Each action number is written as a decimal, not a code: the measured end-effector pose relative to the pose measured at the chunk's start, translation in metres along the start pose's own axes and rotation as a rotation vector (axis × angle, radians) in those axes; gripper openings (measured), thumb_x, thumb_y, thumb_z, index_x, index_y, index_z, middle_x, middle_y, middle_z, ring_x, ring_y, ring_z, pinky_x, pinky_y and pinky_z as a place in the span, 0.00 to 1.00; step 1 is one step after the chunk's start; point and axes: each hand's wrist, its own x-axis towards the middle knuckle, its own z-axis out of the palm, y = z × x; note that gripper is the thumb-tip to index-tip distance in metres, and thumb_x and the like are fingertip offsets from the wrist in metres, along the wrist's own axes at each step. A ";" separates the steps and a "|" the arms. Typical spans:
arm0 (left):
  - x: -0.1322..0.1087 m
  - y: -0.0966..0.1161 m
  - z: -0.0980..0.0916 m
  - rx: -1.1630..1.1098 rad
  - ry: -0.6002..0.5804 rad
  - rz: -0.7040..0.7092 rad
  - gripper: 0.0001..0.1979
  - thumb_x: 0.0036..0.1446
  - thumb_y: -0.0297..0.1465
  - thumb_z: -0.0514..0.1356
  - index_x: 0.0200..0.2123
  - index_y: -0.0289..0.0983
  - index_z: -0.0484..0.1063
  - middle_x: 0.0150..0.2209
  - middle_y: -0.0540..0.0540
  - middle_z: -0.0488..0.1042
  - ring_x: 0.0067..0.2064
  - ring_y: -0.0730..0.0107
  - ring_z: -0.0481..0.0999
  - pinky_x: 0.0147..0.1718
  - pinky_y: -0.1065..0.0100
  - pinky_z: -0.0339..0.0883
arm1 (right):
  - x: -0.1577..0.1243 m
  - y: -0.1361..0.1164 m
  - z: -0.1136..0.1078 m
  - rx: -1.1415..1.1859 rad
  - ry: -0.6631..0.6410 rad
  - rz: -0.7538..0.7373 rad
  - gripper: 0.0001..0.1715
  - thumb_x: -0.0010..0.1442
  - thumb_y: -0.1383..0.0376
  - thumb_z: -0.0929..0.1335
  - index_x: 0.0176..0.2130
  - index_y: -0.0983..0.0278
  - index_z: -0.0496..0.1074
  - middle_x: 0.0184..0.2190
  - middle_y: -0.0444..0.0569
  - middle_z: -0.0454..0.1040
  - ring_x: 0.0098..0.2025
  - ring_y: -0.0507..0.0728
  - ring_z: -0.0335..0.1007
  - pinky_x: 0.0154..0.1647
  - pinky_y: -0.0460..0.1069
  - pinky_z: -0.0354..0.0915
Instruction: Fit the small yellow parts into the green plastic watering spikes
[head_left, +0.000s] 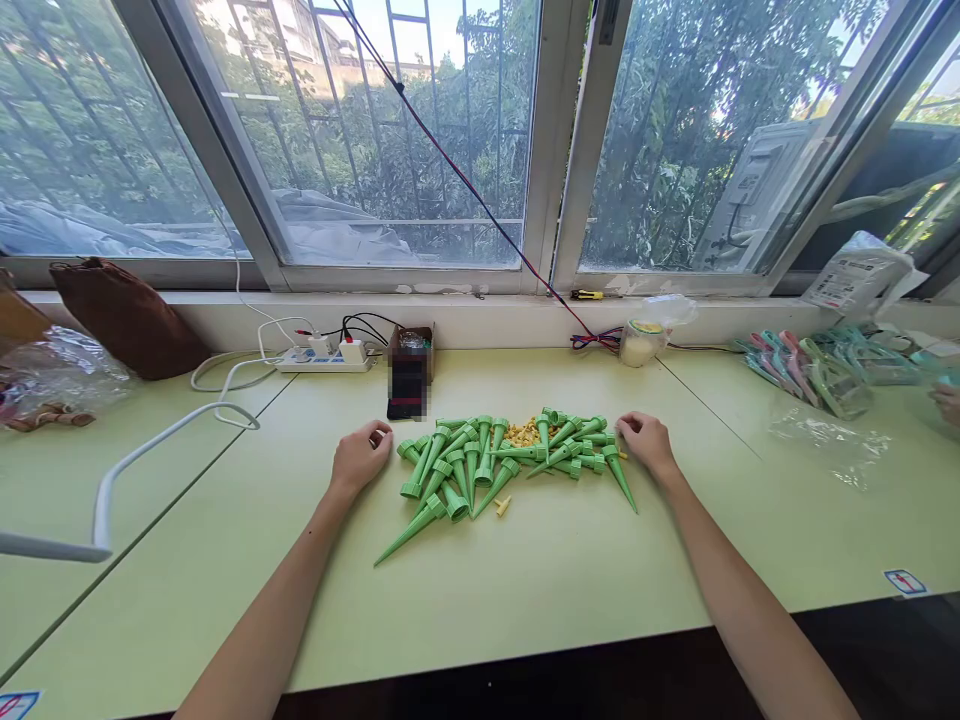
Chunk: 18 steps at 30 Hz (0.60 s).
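Observation:
A pile of green plastic watering spikes (457,465) lies on the table, their pointed ends turned in various directions. Small yellow valve pieces (525,432) are heaped behind and among them, and a single yellow valve piece (502,506) sits apart at the front. My left hand (362,455) rests on the table just left of the pile, fingers loosely curled in, nothing seen in it. At the right end is my right hand (646,442), also curled with its fingertips close together, near a slanting green spike (621,480); it shows nothing held.
Behind the pile stand a small dark box (412,350) and a power strip (326,358) with cables. A lidded jar (642,342) is farther right. Colourful plastic clips (810,370) lie near another person's hand (949,400). A white bent tube (105,500) crosses the left side.

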 end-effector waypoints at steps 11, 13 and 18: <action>0.000 0.000 0.001 0.006 0.005 0.005 0.13 0.54 0.38 0.54 0.35 0.41 0.76 0.27 0.48 0.78 0.31 0.63 0.76 0.32 0.68 0.65 | -0.012 -0.020 -0.001 -0.002 0.072 -0.086 0.17 0.55 0.57 0.63 0.31 0.64 0.77 0.29 0.54 0.81 0.32 0.60 0.74 0.38 0.51 0.67; 0.000 0.000 0.001 0.003 0.003 0.007 0.13 0.53 0.38 0.54 0.34 0.41 0.76 0.27 0.49 0.78 0.31 0.63 0.76 0.33 0.68 0.65 | -0.015 -0.025 0.000 0.000 0.078 -0.110 0.17 0.56 0.57 0.63 0.31 0.64 0.77 0.30 0.55 0.81 0.32 0.60 0.75 0.39 0.51 0.67; 0.000 0.001 0.001 0.002 -0.004 0.008 0.13 0.53 0.38 0.54 0.34 0.41 0.76 0.27 0.48 0.78 0.30 0.63 0.76 0.32 0.68 0.64 | -0.018 -0.029 0.002 0.002 0.070 -0.146 0.16 0.57 0.57 0.63 0.30 0.63 0.76 0.28 0.54 0.80 0.31 0.60 0.74 0.37 0.52 0.67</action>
